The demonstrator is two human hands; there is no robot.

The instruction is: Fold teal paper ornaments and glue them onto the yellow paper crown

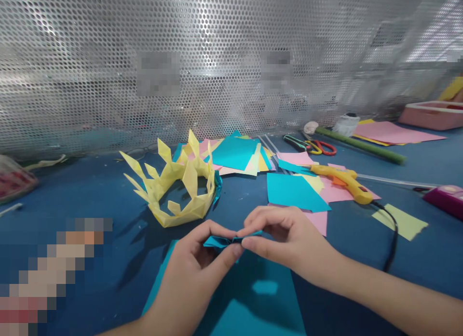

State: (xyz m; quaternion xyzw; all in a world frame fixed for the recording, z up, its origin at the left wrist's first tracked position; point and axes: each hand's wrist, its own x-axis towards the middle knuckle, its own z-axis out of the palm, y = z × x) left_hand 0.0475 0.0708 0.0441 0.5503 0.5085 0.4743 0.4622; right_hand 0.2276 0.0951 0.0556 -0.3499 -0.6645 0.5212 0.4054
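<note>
A perforated metal panel is standing behind the blue table. A large blue sheet is lying beneath the left hand and the right hand. A yellow paper crown is resting beyond the left hand. A yellow glue gun is lying by pink paper. Each hand's grip is pinching, thumb against fingers, a small folded blue paper, which is hanging above the sheet.

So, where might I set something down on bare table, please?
Bare blue tabletop shows left of the yellow folded-paper crown, and between the pale-green rectangular paper scrap and right forearm, beside the thin black cord. It is crowded beyond the right hand with coloured paper sheets and the yellow glue gun.
</note>
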